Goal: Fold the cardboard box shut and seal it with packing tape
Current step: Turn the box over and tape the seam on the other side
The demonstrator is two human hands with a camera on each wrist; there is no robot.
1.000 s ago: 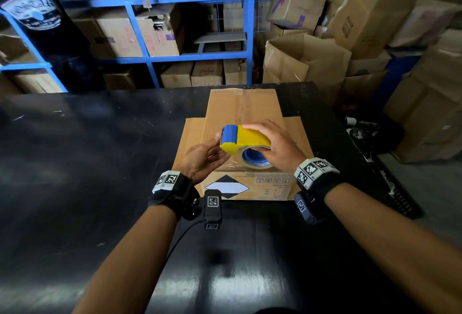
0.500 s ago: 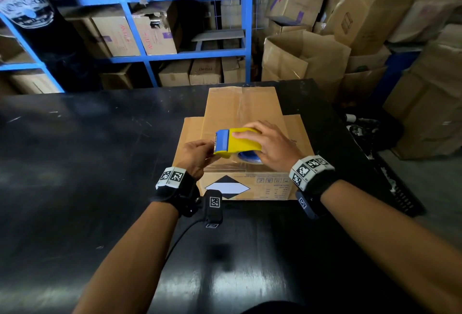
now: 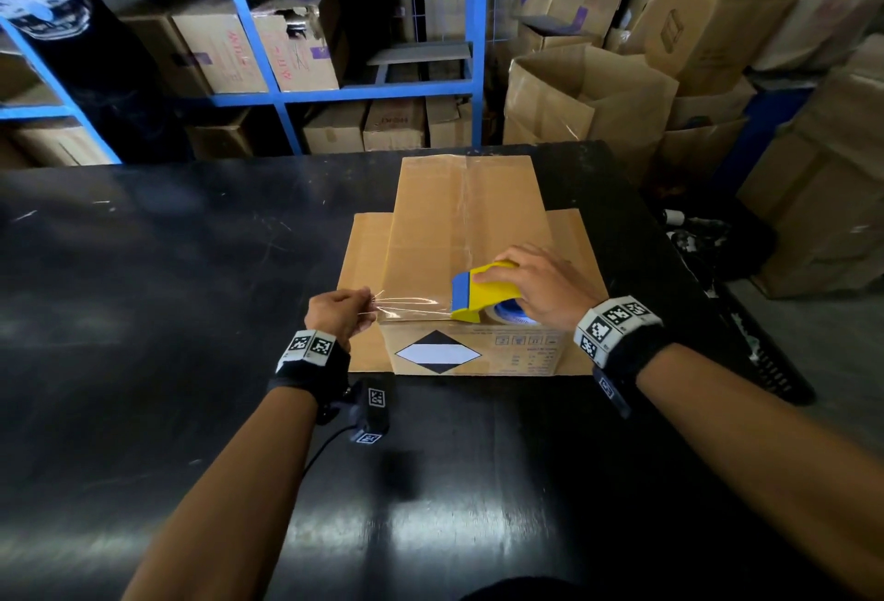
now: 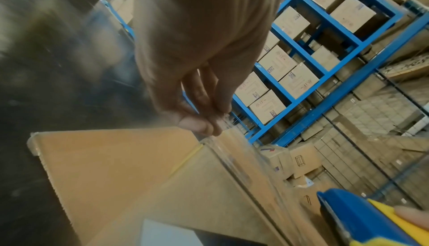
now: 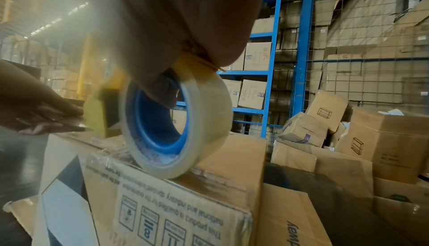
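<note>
A brown cardboard box (image 3: 459, 237) lies on the black table (image 3: 167, 289), its top flaps folded shut, a strip of clear tape running down the middle seam. My right hand (image 3: 535, 284) grips a yellow and blue tape dispenser (image 3: 483, 287) with a clear roll (image 5: 176, 127), set on the box's near top edge. My left hand (image 3: 342, 311) pinches the free end of the clear tape (image 3: 414, 306) (image 4: 220, 125), stretched taut from the dispenser across the box's near left corner. The box's front face carries a black and white diamond label (image 3: 437, 353).
Flat cardboard (image 3: 366, 260) sticks out under the box on both sides. Blue shelving (image 3: 373, 93) with cartons stands behind the table. Piled open boxes (image 3: 588, 93) crowd the right. A person in a dark shirt (image 3: 43, 12) stands at the far left.
My left hand has pulled the tape end out to the left, off the box's corner. The dispenser has shifted right and down onto the box's near edge.
</note>
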